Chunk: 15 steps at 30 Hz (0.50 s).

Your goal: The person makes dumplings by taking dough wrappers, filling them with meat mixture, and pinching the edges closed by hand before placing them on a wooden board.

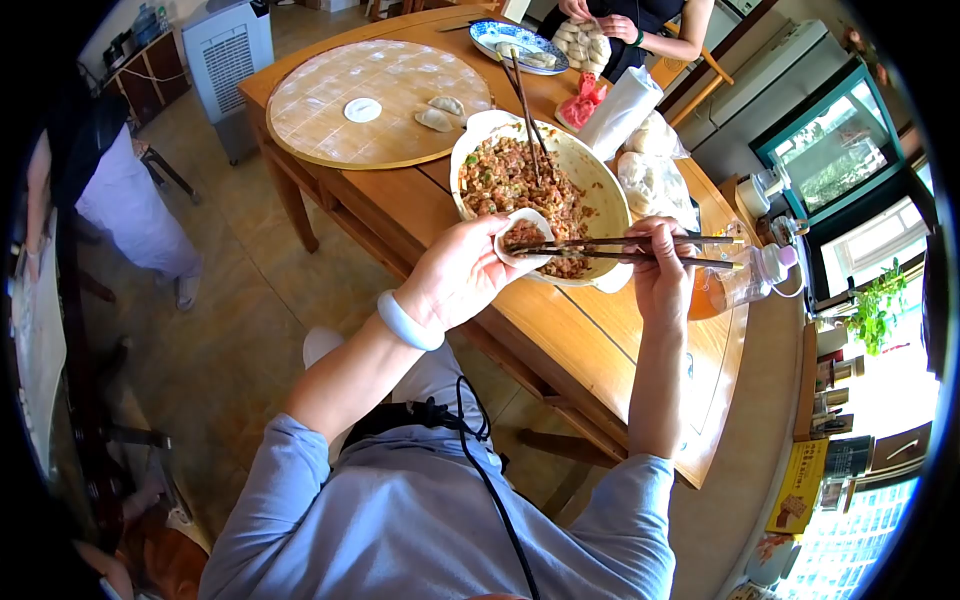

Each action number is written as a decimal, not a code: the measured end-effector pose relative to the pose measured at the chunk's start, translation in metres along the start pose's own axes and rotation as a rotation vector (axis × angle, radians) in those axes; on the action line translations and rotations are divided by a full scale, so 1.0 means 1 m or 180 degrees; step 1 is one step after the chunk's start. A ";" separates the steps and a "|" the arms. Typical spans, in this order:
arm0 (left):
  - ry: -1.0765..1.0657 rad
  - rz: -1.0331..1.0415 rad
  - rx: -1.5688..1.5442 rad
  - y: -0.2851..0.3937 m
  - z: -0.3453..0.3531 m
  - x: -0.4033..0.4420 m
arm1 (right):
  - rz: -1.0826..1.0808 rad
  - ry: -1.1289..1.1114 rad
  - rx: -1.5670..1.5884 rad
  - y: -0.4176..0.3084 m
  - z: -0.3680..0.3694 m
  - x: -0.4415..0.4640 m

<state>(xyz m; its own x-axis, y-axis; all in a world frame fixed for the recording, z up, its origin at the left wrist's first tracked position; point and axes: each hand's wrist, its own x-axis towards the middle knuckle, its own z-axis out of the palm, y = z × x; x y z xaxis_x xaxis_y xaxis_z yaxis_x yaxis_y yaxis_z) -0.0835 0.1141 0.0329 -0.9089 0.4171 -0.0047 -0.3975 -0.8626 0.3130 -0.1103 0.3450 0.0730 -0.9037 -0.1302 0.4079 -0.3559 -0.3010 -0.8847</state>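
My left hand [462, 272] cups a round dumpling wrapper [524, 231] with a mound of meat filling [522, 236] in it. Closed around a pair of dark chopsticks [610, 252] is my right hand [663, 270]; the chopstick tips reach the filling in the wrapper. Just beyond both hands stands a large white bowl [598, 188] of minced filling [507, 180]. A second pair of chopsticks [524, 108] stands upright in that bowl.
A floured round board [320, 100] carries a wrapper [362, 110] and two dumplings [434, 120]. Nearby are a blue-patterned plate [483, 37], plastic bags [655, 185] and a bottle [740, 282]. Across the table, another person's hands [615, 27] work near a bag. Someone else stands at left.
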 end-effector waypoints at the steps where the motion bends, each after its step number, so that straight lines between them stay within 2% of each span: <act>1: -0.0008 -0.0004 -0.0011 0.000 0.000 0.000 | 0.0003 0.0016 0.0100 0.000 -0.002 0.001; 5: -0.0112 0.0034 -0.0023 0.000 0.001 -0.001 | 0.0161 0.0363 0.0117 0.005 -0.006 0.006; 15: -0.0156 -0.0001 -0.0145 0.001 -0.004 0.000 | 0.0233 0.0391 0.0338 0.002 -0.010 0.007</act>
<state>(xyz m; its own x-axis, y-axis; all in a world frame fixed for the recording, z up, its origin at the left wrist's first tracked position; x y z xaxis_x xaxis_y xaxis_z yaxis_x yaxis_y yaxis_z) -0.0842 0.1126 0.0295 -0.9019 0.4299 0.0419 -0.4041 -0.8741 0.2695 -0.1193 0.3530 0.0721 -0.9509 -0.0412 0.3069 -0.2668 -0.3939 -0.8796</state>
